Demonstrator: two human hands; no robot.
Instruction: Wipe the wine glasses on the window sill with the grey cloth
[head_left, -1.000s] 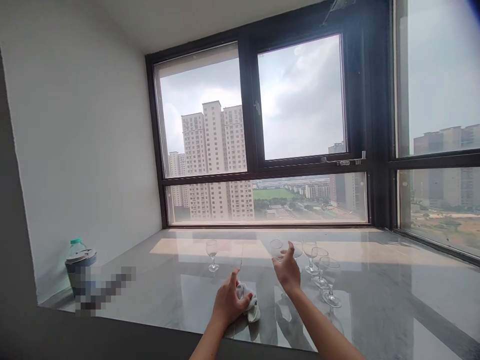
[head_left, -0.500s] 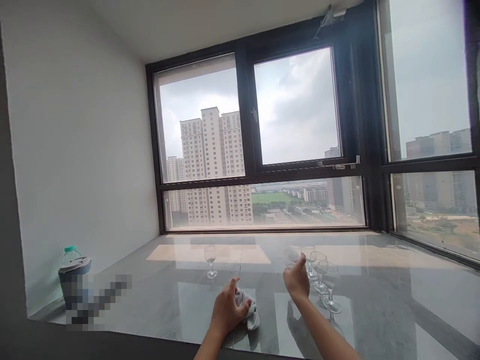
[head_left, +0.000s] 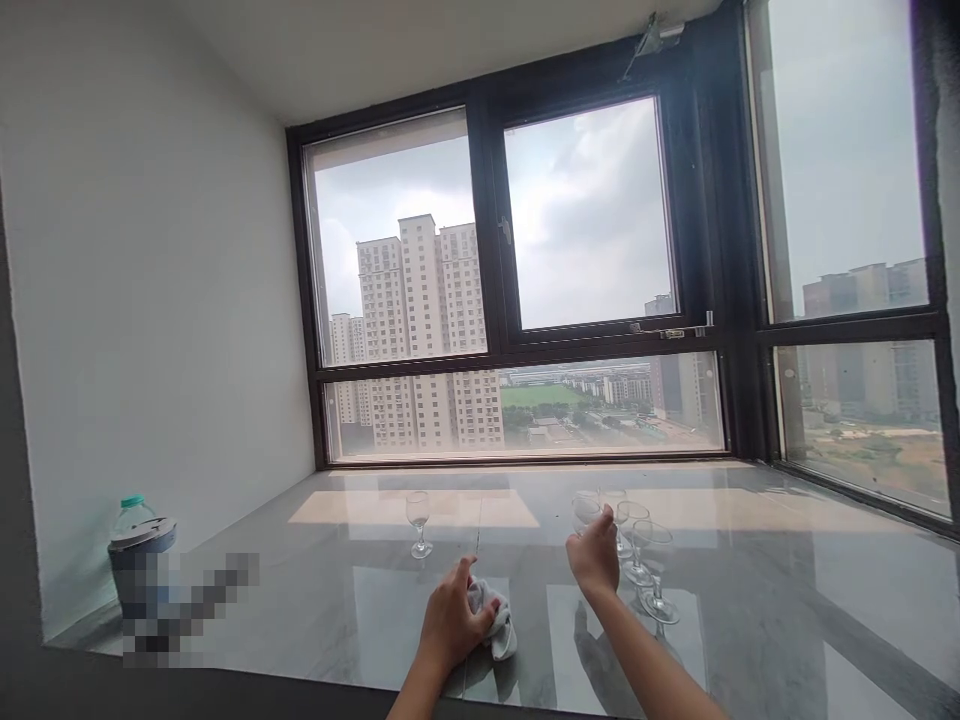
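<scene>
Bunched white cloth [head_left: 496, 622] is gripped in my left hand [head_left: 450, 615], low over the grey sill. My right hand [head_left: 595, 556] is closed, thumb up, around the lower part of a clear stemmed glass [head_left: 583, 513]. Only that glass's bowl shows; its stem and foot are behind my hand. To the right of this hand, more stemmed glasses stand upright in a slanting row, among them a near glass [head_left: 658, 575] and one behind it [head_left: 637, 545]. A single stemmed glass [head_left: 419, 525] stands apart, beyond my left hand.
Glossy grey tile covers the sill [head_left: 315, 600], with its front edge near me. At the left wall stand a dark cup with a white lid [head_left: 142, 550] and a green-capped bottle [head_left: 133, 512]. Dark-framed windows [head_left: 525, 350] rise behind; a blurred patch hides something beside the cup.
The view has shifted very slightly. My right hand and the glass bowl behind it have barely moved, and my left hand stays on the cloth.
</scene>
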